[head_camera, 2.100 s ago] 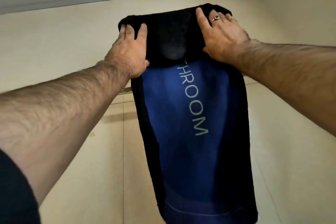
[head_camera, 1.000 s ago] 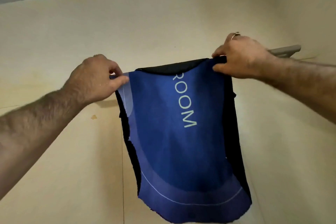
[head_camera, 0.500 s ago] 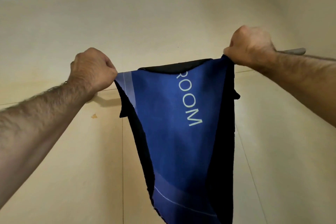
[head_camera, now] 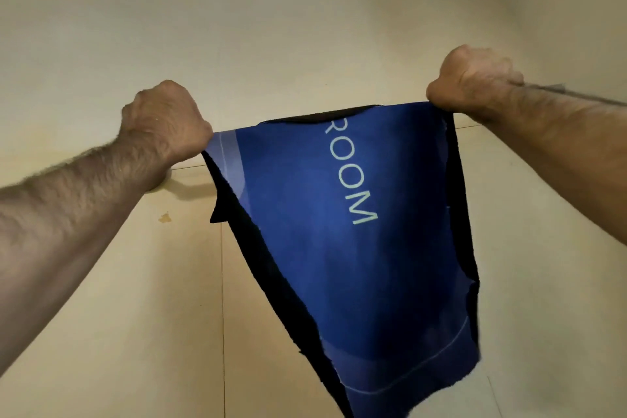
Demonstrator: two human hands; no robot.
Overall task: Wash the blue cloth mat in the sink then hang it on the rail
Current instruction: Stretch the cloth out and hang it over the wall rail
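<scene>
Here both hands are fisted on the top edge of the blue cloth mat (head_camera: pixel 342 248): the left hand (head_camera: pixel 163 119) grips the upper left corner, the right hand (head_camera: pixel 475 78) grips the upper right corner, and the cloth is pulled taut between them. The mat hangs high against the cream wall (head_camera: pixel 271 27), folded over what I take to be the rail; only a thin grey stretch that may be the rail (head_camera: pixel 556 89) shows beyond the right wrist, and the rest is hidden by fists and cloth.

Judging from the task, the step in hand is spreading the mat along the rail. To do it well, the two hands should draw apart evenly so the fold lies flat with no bunching in the middle, and the front and back falls should be about balanced so that the weight of the mat, if it is wet from the wash, does not drag it off. The grip should ease only once the cloth sits square; letting one corner go first could let it slide sideways.

The mat itself shows a deep blue face with pale lettering reading "ROOM" running downward, lighter blue bands and a thin pale curved line near the bottom, and a black backing visible along both side edges and at the top fold. Its lower part narrows and skews to the right, so it does not hang straight.
</scene>
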